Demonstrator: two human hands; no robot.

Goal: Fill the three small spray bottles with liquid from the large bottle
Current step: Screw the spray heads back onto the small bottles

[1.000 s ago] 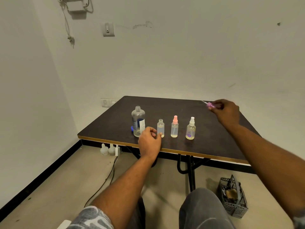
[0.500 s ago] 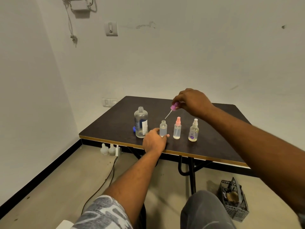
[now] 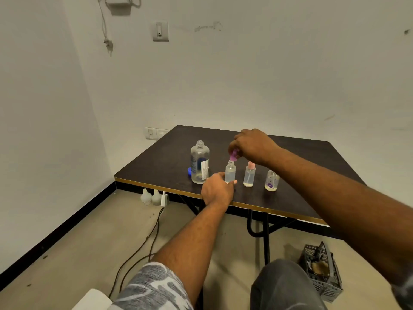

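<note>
On the dark table [image 3: 312, 157] stands the large clear bottle [image 3: 199, 162], uncapped, with its blue cap [image 3: 189, 170] lying beside it. To its right three small spray bottles stand in a row. My left hand [image 3: 216, 190] grips the base of the first small bottle [image 3: 230, 171], which is open at the top. My right hand [image 3: 252, 145] holds a purple spray cap [image 3: 233, 156] right over that bottle's neck. The second small bottle [image 3: 249, 174] wears a pink spray top. My right forearm hides the top of the third small bottle [image 3: 271, 181], which has a purple flower print.
The table's front edge has a gold trim [image 3: 279, 210]. Under the table a power strip with white plugs [image 3: 154, 197] and cables lie on the floor. A black plastic basket [image 3: 321, 271] stands on the floor at the right. My knee [image 3: 283, 285] is below.
My right hand has brought the purple spray cap from the table's far right side to just above the first small bottle. My left hand has moved onto that bottle's base.
</note>
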